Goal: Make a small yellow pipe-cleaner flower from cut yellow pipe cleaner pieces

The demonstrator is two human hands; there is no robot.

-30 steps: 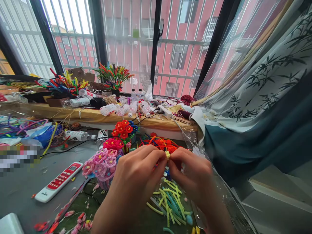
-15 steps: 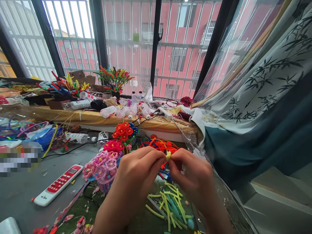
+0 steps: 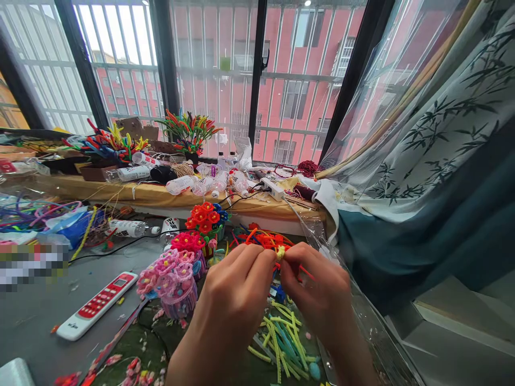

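Between my fingertips is a small curled piece of yellow pipe cleaner (image 3: 280, 252). My left hand (image 3: 240, 284) pinches it from the left, its thumb and fingers pressed together. From the other side my right hand (image 3: 317, 284) grips the same piece between thumb and forefinger. Below both hands lies a loose pile of cut yellow-green and teal pipe cleaners (image 3: 281, 338). Red and orange pipe cleaners (image 3: 257, 236) are heaped just behind, partly hidden by my hands.
Left of my hands stand pink pipe-cleaner flowers (image 3: 173, 276) and red ones (image 3: 204, 217). A white remote control (image 3: 98, 305) lies on the grey table. Plastic bottles (image 3: 181, 184) and a power strip (image 3: 272, 189) rest on the windowsill. A curtain (image 3: 402, 230) hangs at right.
My left hand has shifted slightly right and turned, its knuckles now more toward the camera. The yellow piece stays pinched between both hands, a little higher and further right.
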